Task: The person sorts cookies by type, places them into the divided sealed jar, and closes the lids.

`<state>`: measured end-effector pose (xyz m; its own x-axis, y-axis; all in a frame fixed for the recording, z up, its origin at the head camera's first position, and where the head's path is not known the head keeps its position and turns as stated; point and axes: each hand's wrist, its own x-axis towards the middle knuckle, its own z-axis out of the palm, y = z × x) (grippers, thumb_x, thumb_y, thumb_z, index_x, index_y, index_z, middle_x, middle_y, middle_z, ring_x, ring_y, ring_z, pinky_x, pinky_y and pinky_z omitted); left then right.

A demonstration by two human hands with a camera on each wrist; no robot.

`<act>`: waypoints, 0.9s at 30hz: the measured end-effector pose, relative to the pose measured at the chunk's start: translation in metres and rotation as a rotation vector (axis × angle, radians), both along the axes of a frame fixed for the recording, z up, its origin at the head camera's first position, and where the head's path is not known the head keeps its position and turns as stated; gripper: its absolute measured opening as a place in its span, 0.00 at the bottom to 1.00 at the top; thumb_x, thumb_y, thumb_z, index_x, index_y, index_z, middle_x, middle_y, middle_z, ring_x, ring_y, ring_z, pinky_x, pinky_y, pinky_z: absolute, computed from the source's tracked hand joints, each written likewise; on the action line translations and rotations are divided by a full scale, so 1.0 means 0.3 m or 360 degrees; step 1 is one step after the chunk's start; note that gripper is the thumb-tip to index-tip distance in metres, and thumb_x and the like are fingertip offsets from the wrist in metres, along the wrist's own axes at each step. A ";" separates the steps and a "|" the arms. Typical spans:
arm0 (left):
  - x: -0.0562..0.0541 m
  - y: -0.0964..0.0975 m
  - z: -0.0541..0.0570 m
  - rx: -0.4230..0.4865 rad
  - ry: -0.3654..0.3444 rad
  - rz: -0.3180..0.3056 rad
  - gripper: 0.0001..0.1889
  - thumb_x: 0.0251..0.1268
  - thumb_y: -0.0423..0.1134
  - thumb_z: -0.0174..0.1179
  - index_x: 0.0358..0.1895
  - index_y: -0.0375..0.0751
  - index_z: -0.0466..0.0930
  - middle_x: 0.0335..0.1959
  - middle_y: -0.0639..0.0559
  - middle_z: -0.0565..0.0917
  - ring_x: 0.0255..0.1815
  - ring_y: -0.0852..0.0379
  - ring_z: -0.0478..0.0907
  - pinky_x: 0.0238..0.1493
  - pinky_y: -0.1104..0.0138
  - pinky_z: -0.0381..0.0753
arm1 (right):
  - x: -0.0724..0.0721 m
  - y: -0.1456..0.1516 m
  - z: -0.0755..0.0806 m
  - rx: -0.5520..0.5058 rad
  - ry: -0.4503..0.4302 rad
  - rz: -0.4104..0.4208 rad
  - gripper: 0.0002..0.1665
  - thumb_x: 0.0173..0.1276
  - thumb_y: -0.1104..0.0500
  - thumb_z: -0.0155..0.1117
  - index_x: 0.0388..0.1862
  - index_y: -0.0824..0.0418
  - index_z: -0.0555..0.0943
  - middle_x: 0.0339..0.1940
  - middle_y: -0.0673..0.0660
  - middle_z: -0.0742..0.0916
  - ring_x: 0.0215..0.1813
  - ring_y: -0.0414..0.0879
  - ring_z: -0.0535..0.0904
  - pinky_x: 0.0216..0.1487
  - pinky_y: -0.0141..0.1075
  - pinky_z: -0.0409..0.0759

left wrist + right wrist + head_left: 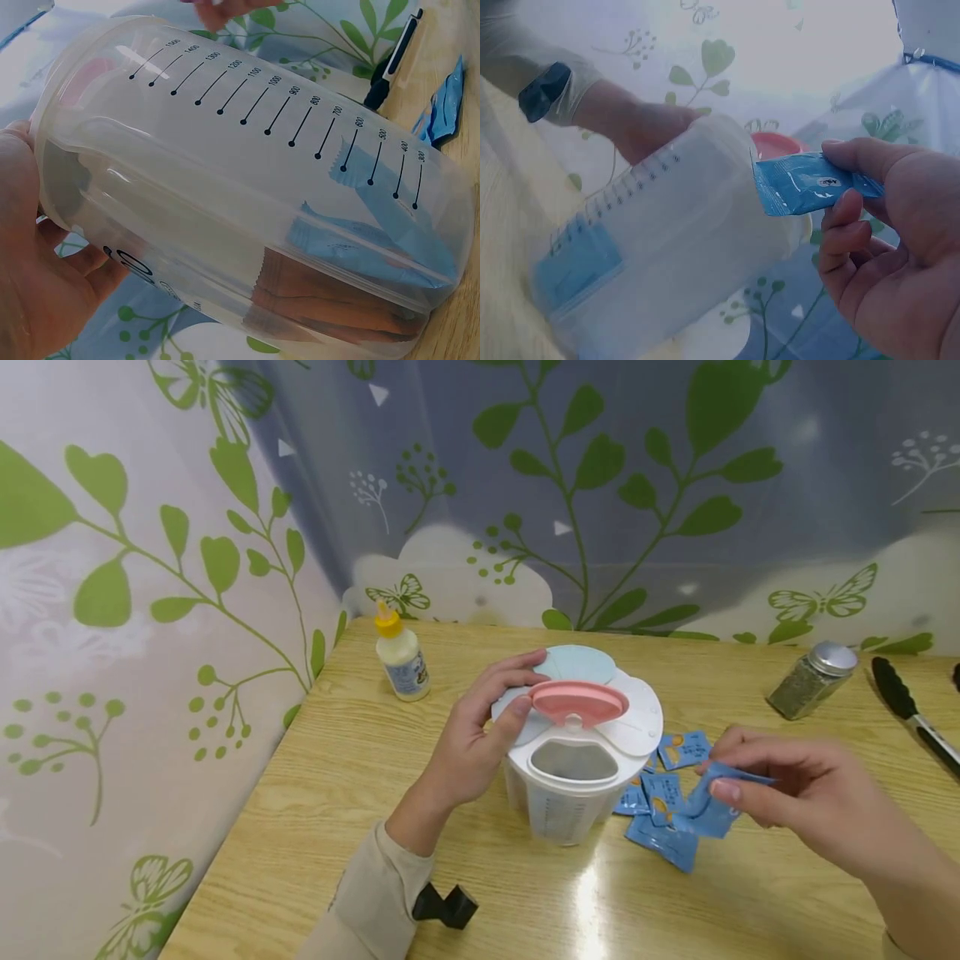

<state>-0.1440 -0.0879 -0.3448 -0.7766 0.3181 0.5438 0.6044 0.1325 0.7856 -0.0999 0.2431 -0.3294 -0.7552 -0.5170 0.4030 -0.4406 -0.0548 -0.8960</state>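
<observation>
Okay, nearest you, a black block (pixel 456 906) sits at your left sleeve (pixel 375 893). Your left hand (pixel 476 739) grips the left edge of the container (pixel 566 818), fingers bent over the lid (pixel 641 718), thumb by the raised pink flap (pixel 579 702). Your right hand (pixel 817 789) pinches one blue packet (pixel 712 817) between thumb and fingers, right of the container and apart from it. Loose packets (pixel 663 846) lie on the table just right of the container, some overlapping. The left wrist view shows blue packets (pixel 375 244) and brown packaging (pixel 330 300) inside, at the bottom. Wood-grain table (pixel 300 852): yellow-capped bottle (pixel 405 667) far left, silver-lidded jar (pixel 806 685) far right, black-handled utensil (pixel 892 689) right of that. Behind everything, a backdrop (pixel 442 418) printed with green leaves and butterflies.
</observation>
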 end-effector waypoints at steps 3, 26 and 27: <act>0.000 0.000 0.001 0.0003 0.0002 0.0000 0.30 0.78 0.61 0.43 0.55 0.34 0.77 0.71 0.46 0.72 0.76 0.54 0.65 0.77 0.55 0.63 | -0.007 -0.037 0.037 -0.0018 0.0009 -0.0007 0.21 0.58 0.89 0.53 0.44 0.73 0.83 0.40 0.53 0.83 0.32 0.44 0.72 0.17 0.36 0.64; -0.001 -0.002 0.001 0.0012 0.0003 -0.0007 0.30 0.77 0.61 0.44 0.55 0.35 0.77 0.71 0.46 0.73 0.76 0.55 0.65 0.77 0.55 0.63 | -0.034 -0.283 0.159 -0.0186 0.0346 0.0029 0.14 0.61 0.79 0.64 0.46 0.72 0.84 0.36 0.57 0.83 0.26 0.41 0.76 0.21 0.32 0.75; -0.001 -0.002 0.002 0.0011 0.0005 -0.0008 0.30 0.78 0.61 0.44 0.55 0.35 0.77 0.71 0.46 0.73 0.76 0.55 0.65 0.77 0.56 0.63 | -0.032 -0.285 0.159 -0.0161 0.0373 0.0019 0.15 0.61 0.80 0.65 0.46 0.72 0.84 0.36 0.57 0.83 0.26 0.41 0.76 0.20 0.32 0.75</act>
